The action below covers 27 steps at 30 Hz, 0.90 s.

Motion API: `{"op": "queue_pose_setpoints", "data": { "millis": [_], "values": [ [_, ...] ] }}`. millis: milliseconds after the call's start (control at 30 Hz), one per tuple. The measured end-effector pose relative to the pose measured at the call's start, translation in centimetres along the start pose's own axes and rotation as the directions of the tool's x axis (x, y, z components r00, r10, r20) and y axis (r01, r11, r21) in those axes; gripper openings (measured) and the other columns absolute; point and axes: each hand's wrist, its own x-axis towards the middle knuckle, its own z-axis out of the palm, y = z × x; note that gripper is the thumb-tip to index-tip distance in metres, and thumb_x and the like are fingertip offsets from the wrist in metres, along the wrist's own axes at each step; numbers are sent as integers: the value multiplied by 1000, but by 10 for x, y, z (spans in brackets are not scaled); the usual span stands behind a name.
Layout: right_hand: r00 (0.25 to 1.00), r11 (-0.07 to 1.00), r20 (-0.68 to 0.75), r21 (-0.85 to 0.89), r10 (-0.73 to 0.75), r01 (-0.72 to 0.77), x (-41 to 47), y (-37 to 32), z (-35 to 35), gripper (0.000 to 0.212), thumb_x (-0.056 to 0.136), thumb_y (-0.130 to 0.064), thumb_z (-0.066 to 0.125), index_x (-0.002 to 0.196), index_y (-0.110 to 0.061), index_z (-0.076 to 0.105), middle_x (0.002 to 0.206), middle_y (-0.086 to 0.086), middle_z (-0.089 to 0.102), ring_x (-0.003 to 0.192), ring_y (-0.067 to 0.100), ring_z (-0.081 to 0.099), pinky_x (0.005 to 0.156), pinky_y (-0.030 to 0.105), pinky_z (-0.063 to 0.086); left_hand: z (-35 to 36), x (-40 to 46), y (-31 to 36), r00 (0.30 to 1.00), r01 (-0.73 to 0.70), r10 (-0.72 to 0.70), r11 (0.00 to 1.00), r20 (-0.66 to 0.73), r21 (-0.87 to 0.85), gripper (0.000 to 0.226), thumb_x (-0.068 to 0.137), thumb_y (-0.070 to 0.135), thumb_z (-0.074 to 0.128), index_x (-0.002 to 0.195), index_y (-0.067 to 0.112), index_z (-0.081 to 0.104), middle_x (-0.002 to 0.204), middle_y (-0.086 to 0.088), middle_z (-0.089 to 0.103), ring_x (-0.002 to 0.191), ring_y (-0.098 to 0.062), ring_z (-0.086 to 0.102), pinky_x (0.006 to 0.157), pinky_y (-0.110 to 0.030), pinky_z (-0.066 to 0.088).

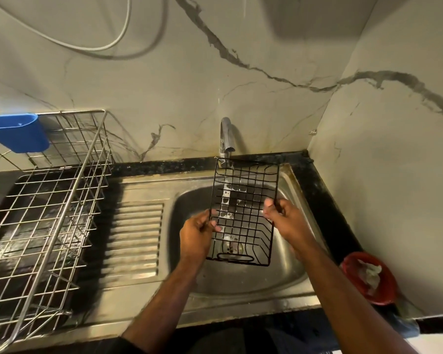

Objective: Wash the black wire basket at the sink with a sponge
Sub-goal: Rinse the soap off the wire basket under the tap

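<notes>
Left hand (197,232): I am gripping the left rim wire of the black wire basket (243,213), fingers curled round it.
Right hand (283,217): I am pinching the right rim wire, thumb and fingers closed on it.
Basket: I am holding it up between both hands, tilted, above the sink bowl (287,274), its far end reaching just under the tap (226,135).
Water: a thin stream is running from the tap onto the far left part of the grid, and wet film is clinging in some squares.
Drain (232,247): showing through the mesh.
Bench (325,200): dark stone is edging the sink.
Left side: a steel dish rack (44,221) with a blue cup (16,135) is sitting beside the ribbed drainboard (136,238).
Right side: a red bowl (368,278) is holding something white.
</notes>
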Motion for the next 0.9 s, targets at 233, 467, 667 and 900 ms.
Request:
{"op": "queue_pose_setpoints", "data": {
  "millis": [233,467,667,900],
  "values": [
    [961,724,97,639,260,-260,16,-4,-1,89,81,-79,40,143,-15,47,96,11,58,94,21,66,111,47,37,0,0,-4,998,51,-52,998,30,38,32,84,4,79,99,32,79,94,13,79,94,1,72,92,-25,58],
    [975,733,30,654,222,-187,26,-2,11,33,87,-55,61,110,-32,61,73,-4,49,82,17,60,116,47,29,3,8,2,988,96,-106,991,109,92,21,89,20,78,109,18,76,94,14,74,88,7,65,79,-4,48],
    [991,724,5,682,135,-103,20,1,18,58,82,-58,61,116,-11,64,94,7,60,92,18,65,113,44,30,10,11,17,967,167,-126,970,221,-177,22,97,36,66,118,35,63,114,17,70,109,2,62,91,-25,48],
    [992,819,28,562,122,-116,13,2,12,57,86,-68,51,99,-17,75,89,4,65,105,20,59,117,53,23,6,38,44,945,317,-265,887,192,-336,30,98,44,61,117,22,68,113,4,74,110,-12,63,103,-43,42]
  ]
}}
